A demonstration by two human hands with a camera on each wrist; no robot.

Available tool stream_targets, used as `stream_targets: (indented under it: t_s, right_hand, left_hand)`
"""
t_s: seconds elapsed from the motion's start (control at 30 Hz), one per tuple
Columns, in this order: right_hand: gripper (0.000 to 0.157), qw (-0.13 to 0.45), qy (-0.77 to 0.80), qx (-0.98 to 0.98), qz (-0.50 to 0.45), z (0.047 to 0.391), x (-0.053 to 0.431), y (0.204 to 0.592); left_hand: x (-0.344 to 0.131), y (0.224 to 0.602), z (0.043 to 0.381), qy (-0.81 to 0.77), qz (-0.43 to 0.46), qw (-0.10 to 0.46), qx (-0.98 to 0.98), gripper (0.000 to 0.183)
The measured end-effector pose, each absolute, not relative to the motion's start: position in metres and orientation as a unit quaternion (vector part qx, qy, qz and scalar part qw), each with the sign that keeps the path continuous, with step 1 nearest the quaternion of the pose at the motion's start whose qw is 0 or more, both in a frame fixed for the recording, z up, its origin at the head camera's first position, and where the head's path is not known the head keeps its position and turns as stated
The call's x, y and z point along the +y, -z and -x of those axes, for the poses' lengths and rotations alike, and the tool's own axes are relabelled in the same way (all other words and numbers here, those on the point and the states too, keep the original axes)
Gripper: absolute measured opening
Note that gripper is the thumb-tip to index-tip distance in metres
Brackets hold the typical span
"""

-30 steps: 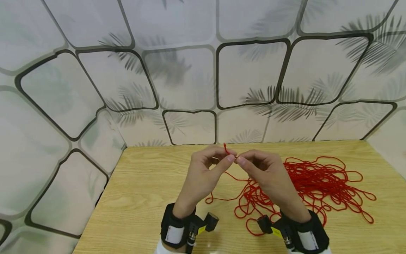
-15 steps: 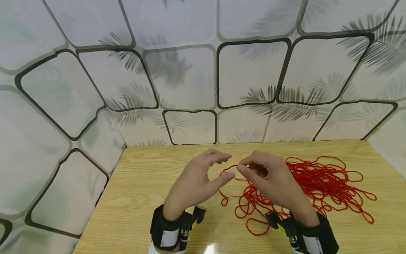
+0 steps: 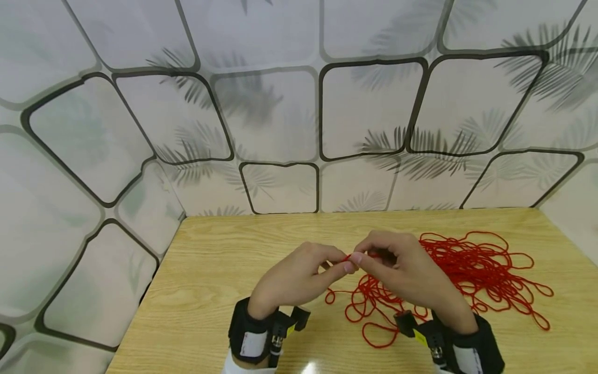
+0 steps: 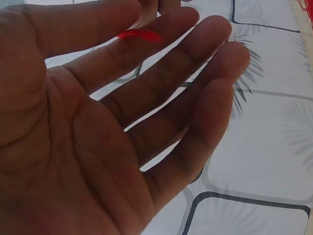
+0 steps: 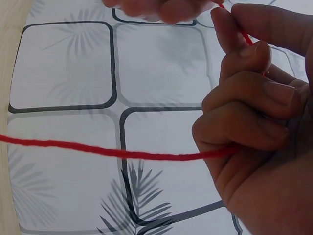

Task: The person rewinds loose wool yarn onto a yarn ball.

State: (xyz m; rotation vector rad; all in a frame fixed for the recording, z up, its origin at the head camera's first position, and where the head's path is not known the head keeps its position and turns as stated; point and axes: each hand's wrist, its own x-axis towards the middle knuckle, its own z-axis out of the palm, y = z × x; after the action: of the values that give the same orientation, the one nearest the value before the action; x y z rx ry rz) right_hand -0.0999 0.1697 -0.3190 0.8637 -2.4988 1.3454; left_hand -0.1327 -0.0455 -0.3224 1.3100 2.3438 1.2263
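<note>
Over the table, my left hand (image 3: 299, 275) and right hand (image 3: 406, 267) meet fingertip to fingertip on a thin red cord. The left thumb and index finger pinch a short piece of the cord (image 4: 141, 35); the other left fingers stay loosely extended. In the right wrist view my right hand (image 5: 254, 117) pinches the cord between thumb and index finger. Its remaining fingers curl round the same cord, and a length of red cord (image 5: 161, 156) runs out from under them to the left. Much of the cord inside the right hand is hidden.
A loose tangled pile of red cord (image 3: 481, 275) lies on the wooden table (image 3: 201, 291), to the right of and beneath the right hand. Single loops trail toward the front. Patterned walls (image 3: 280, 114) stand at the back and left.
The left hand let go of the cord, opened and drew away left, then came back to pinch it at the right fingertips. Both hands are now lower; the right kept its grip.
</note>
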Motion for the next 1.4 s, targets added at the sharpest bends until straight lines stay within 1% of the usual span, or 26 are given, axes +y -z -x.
stream_targets:
  t_s: [0.13, 0.27, 0.47, 0.6, 0.7, 0.87, 1.0, 1.23, 1.4]
  right_hand:
    - [0.007, 0.094, -0.463, -0.839, -0.272, 0.101, 0.171, 0.319]
    - [0.008, 0.095, -0.486, -0.834, -0.244, 0.103, 0.17, 0.32]
    - [0.01, 0.115, -0.518, -0.823, -0.201, 0.108, 0.167, 0.323]
    - [0.009, 0.136, -0.524, -0.822, -0.179, 0.111, 0.165, 0.325]
    - [0.009, 0.147, -0.533, -0.812, -0.185, 0.114, 0.163, 0.328]
    - [0.011, 0.143, -0.542, -0.8, -0.215, 0.119, 0.159, 0.334]
    - [0.01, 0.129, -0.549, -0.796, -0.22, 0.121, 0.154, 0.337]
    - [0.011, 0.085, -0.502, -0.828, -0.235, 0.116, 0.144, 0.337]
    - [0.012, 0.061, -0.457, -0.848, -0.262, 0.109, 0.143, 0.331]
  left_hand:
    - [-0.046, 0.324, 0.134, -0.446, -0.455, 0.129, 0.76, 0.034]
    - [-0.045, 0.325, 0.138, -0.537, -0.453, 0.169, 0.692, 0.033]
    - [-0.041, 0.327, 0.143, -0.696, -0.404, 0.204, 0.557, 0.037]
    - [-0.04, 0.33, 0.146, -0.747, -0.373, 0.231, 0.5, 0.04]
    - [-0.039, 0.331, 0.148, -0.774, -0.362, 0.239, 0.462, 0.038]
    - [-0.037, 0.33, 0.15, -0.824, -0.343, 0.231, 0.387, 0.037]
    - [-0.037, 0.329, 0.15, -0.858, -0.33, 0.212, 0.332, 0.037]
    - [-0.037, 0.328, 0.153, -0.888, -0.343, 0.158, 0.263, 0.041]
    - [-0.036, 0.328, 0.155, -0.892, -0.339, 0.104, 0.28, 0.04]
